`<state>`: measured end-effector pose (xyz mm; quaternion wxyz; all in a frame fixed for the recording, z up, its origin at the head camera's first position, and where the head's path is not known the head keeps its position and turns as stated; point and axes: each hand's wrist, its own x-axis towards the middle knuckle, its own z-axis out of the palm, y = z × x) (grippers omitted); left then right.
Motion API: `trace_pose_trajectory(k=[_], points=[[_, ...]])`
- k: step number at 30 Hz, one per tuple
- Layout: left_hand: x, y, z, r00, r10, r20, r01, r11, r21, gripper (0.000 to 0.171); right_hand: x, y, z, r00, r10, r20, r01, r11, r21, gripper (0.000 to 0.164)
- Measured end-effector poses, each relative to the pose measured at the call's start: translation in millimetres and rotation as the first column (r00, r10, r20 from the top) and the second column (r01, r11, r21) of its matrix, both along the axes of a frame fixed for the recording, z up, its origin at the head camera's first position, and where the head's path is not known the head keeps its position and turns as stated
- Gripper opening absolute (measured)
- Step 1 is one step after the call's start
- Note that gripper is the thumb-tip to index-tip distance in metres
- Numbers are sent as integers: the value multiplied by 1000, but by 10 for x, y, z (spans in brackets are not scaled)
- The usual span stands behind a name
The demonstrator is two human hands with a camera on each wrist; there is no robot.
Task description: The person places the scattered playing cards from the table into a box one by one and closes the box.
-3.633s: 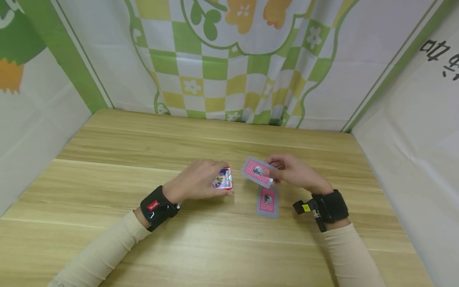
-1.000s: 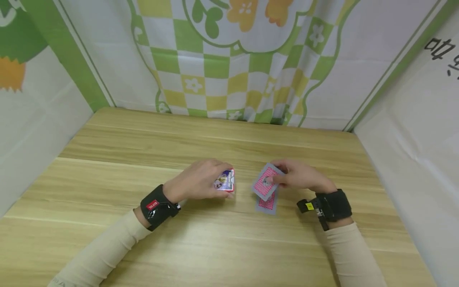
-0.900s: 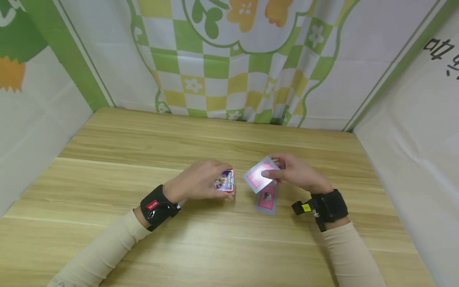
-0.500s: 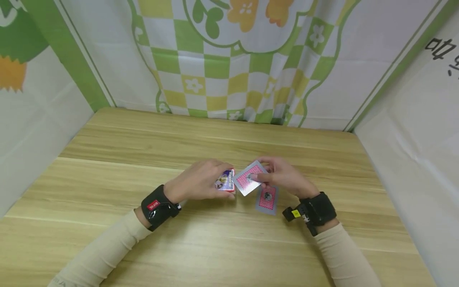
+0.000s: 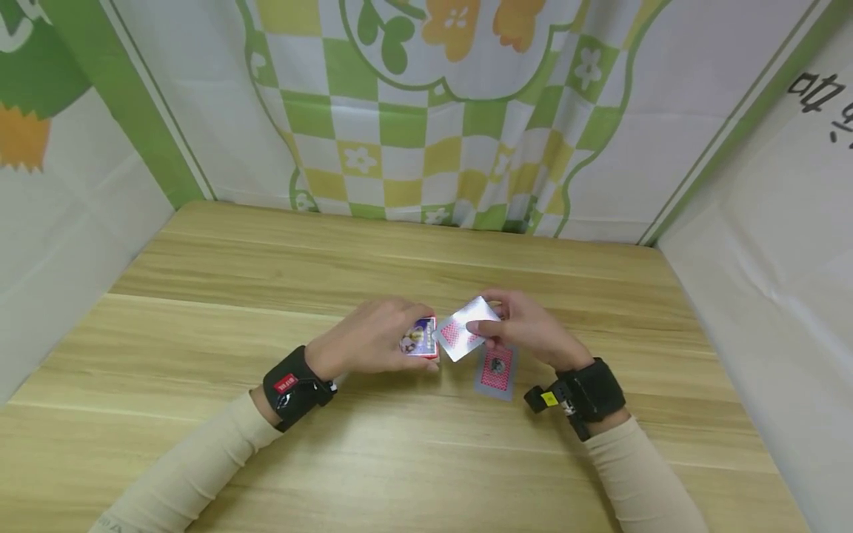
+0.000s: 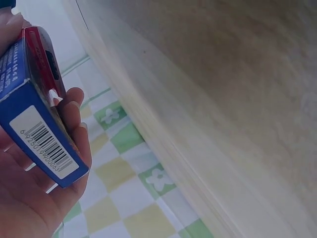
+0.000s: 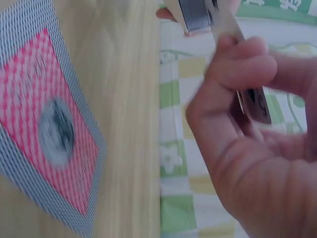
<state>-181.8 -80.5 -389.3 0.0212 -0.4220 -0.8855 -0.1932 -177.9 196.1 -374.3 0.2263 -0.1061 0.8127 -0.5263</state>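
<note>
In the head view my left hand (image 5: 373, 337) grips a small card box (image 5: 418, 337) with a purple face and red edges. The left wrist view shows the blue end of this box (image 6: 42, 144), with a barcode, and fingers curled round its sides. My right hand (image 5: 526, 326) pinches a playing card (image 5: 460, 333), red-patterned back up, thumb on top. Its left corner is at the box's right end; whether it touches or enters cannot be told. A second playing card (image 5: 496, 374) lies back up on the table, below the right hand.
The wooden table (image 5: 400, 459) reaches back to a green and yellow checked curtain (image 5: 400, 148). White cloth walls (image 5: 753, 244) stand on the left and right. Both wrists wear black straps with cameras.
My right hand has moved left with the pinched card, bringing it from above the lying card to the box's right end. The left hand and box stay nearly still.
</note>
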Motion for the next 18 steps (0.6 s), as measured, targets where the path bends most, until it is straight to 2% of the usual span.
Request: trace_pose_trajectory(k=[5,7,10,12,18], points=[[0,11,-2,1000,12,10,-13,1000,23,68,64,-185,-30,993,-116,26,117,993,-34,30],[1,8,3,1000,21,12,-22,999,33,68,98,-281,-46,994,-100,49,103,992,-75,30],[-1,2,8,1000,29,2,-29,999,30,69,125,-369,-79,996,-35,82,44,992,-119,34],[-3,-1,11,999,32,-2,-32,999,26,71,124,-365,-86,994,-37,101,51,990,-135,35],[-5,-19,6,999,29,-21,-29,1000,9,72,99,-267,-66,979,-167,113,182,974,-137,23]])
